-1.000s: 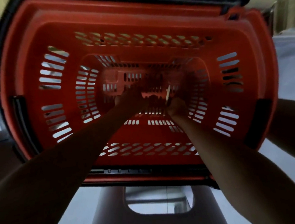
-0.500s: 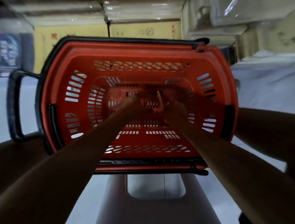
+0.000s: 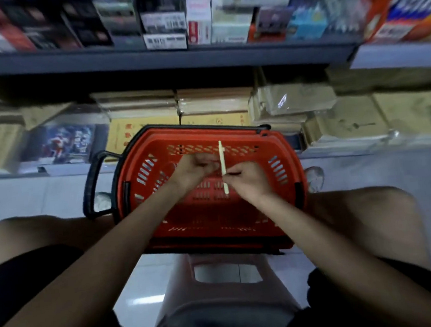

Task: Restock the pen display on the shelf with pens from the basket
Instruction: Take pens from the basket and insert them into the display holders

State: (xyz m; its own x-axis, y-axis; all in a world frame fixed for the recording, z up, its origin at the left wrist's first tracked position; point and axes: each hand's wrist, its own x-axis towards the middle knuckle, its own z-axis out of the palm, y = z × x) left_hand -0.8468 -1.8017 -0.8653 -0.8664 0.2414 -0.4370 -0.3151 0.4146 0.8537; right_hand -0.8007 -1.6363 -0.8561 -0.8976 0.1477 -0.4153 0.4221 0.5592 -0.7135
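Note:
A red plastic basket with a black rim stands on the floor between my knees. Both my hands are raised above its inside. My right hand pinches a slim cream-white pen near its lower half, and the pen stands almost upright. My left hand is just left of the pen with its fingers curled. A thin reddish streak shows at its fingertips, too blurred to tell what it is. The bottom of the basket is mostly hidden by my hands.
A grey shelf board carries boxed stationery above. Stacks of paper packs and wrapped books lie on the low shelf behind the basket. The black basket handle sticks out to the left. I sit on a plastic stool.
Both hands have risen out of the basket's bottom, the right one carrying the white pen up. The view has pulled back and tilted up, bringing the shelves into sight.

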